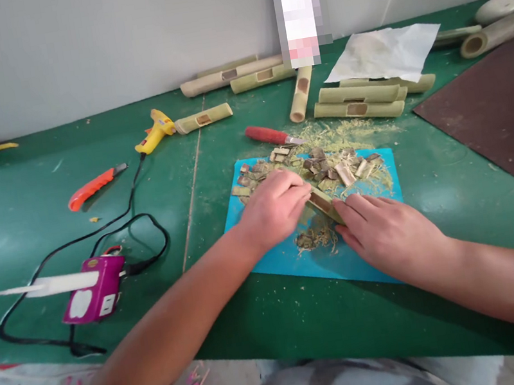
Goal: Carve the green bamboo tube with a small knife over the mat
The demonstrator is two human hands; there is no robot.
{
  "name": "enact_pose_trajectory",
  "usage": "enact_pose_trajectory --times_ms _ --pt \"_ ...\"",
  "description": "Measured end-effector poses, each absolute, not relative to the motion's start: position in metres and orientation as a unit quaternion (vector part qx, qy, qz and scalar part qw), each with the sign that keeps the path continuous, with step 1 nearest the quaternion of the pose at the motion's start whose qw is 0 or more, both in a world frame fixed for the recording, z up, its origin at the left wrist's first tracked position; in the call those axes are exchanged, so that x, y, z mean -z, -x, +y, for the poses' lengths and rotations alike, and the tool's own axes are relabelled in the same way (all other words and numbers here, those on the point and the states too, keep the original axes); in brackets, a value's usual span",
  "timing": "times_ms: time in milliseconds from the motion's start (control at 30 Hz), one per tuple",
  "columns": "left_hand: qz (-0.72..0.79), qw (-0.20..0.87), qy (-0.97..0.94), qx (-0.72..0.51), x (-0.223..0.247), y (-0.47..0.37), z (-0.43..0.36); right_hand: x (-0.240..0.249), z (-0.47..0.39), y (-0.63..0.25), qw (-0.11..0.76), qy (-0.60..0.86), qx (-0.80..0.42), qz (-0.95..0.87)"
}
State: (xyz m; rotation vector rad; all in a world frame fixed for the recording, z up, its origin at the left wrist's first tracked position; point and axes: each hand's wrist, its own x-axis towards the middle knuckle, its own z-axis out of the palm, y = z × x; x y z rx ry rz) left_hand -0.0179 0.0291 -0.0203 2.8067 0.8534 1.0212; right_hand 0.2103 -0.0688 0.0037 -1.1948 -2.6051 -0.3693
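Observation:
A short bamboo tube point(321, 201) with a rectangular slot cut in its side is held between my two hands, tilted down to the right. My left hand point(275, 209) is closed on its upper left end; whether it also holds a small tool is hidden by the fingers. My right hand point(386, 228) grips the lower right end. Under them lies a blue sheet point(278, 264), strewn with bamboo chips point(321, 166) and a small heap of shavings point(317, 237). Just beyond the sheet rests a red-handled knife point(270, 134).
Slotted bamboo tubes point(359, 95) lie at the back, some beneath white paper point(384, 52). On the left are a yellow glue gun point(154, 132), an orange utility knife point(93, 189), and a purple power adapter point(91, 287) with cables. A dark brown board point(498, 115) lies right.

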Motion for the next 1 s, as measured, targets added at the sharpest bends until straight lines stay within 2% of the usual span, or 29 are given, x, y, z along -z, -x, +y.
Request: enact_pose_trajectory --times_ms 1000 --pt "0.306 -0.012 -0.891 -0.335 0.0190 0.0161 0.0213 0.0018 -0.0684 -0.2127 0.137 0.396 0.152 -0.895"
